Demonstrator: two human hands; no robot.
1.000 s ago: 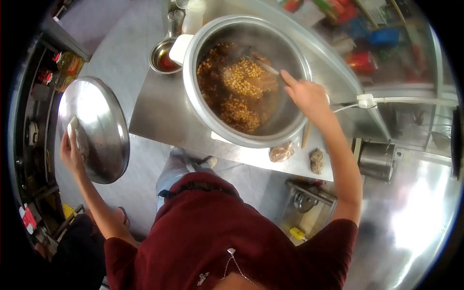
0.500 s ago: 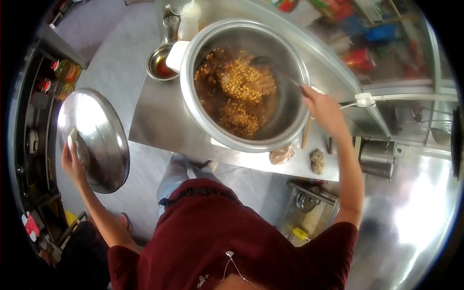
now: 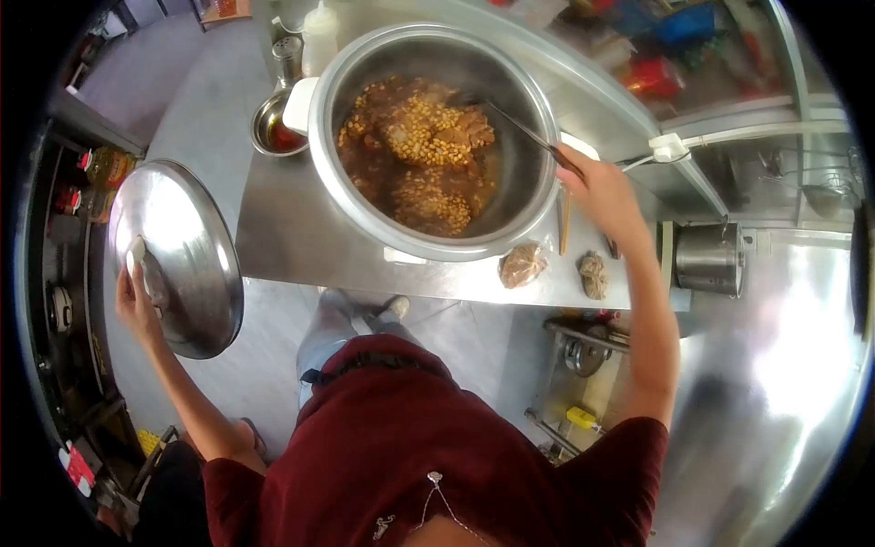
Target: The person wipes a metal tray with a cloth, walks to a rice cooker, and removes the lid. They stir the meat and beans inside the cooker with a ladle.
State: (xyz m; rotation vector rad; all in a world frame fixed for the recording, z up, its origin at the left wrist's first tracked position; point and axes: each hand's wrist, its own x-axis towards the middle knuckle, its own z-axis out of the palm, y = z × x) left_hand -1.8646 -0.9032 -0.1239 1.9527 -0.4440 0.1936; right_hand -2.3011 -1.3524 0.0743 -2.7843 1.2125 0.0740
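Note:
My left hand [image 3: 138, 305] grips the pale handle of a large round metal lid [image 3: 196, 228], which hangs tilted at the left, off the table. My right hand [image 3: 602, 193] is closed on the handle of a dark ladle [image 3: 529, 132] at the right rim of a big metal pot [image 3: 333, 187]. The ladle's head lies inside the pot, partly hidden by a brown stew [image 3: 428, 137] with yellow beans or kernels. Faint steam blurs the pot's upper part.
A metal table [image 3: 292, 219] bears the pot, a small bowl [image 3: 264, 132], a shaker [image 3: 288, 56], a white squeeze bottle [image 3: 319, 41] and two bagged lumps [image 3: 523, 265]. Shelves with oil bottles [image 3: 109, 169] stand left. A person's dark clothing [image 3: 178, 497] shows lower left.
The pot and table appear shifted left and up in the view. The ladle's handle shows more fully and my right hand is farther from the rim. My left hand still holds the lid.

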